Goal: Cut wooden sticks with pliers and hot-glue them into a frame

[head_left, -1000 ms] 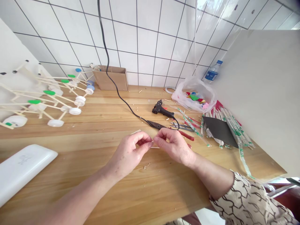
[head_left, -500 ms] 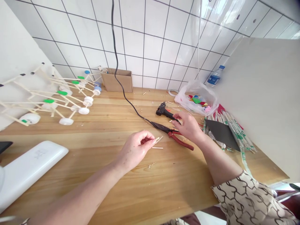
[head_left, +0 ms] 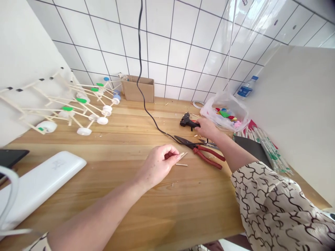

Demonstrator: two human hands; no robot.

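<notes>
Between thumb and fingers my left hand pinches short thin wooden sticks above the middle of the table. Another short stick lies on the wood just below them. My right hand is closed around the handle end of a black glue gun, which lies on the table with its nozzle to the left. Red-handled pliers rest with closed jaws between my two hands, and a black cable passes over them.
Stick frames with white wheels stand at the left, behind a white power bank. A cardboard box is against the tiled wall. At the right are a plastic bag, a bottle and wrapped sticks.
My right hand has moved from above the pliers and glue gun onto the gun's handle and closed on it. The whole view has shifted slightly; my left hand keeps its pinch.
</notes>
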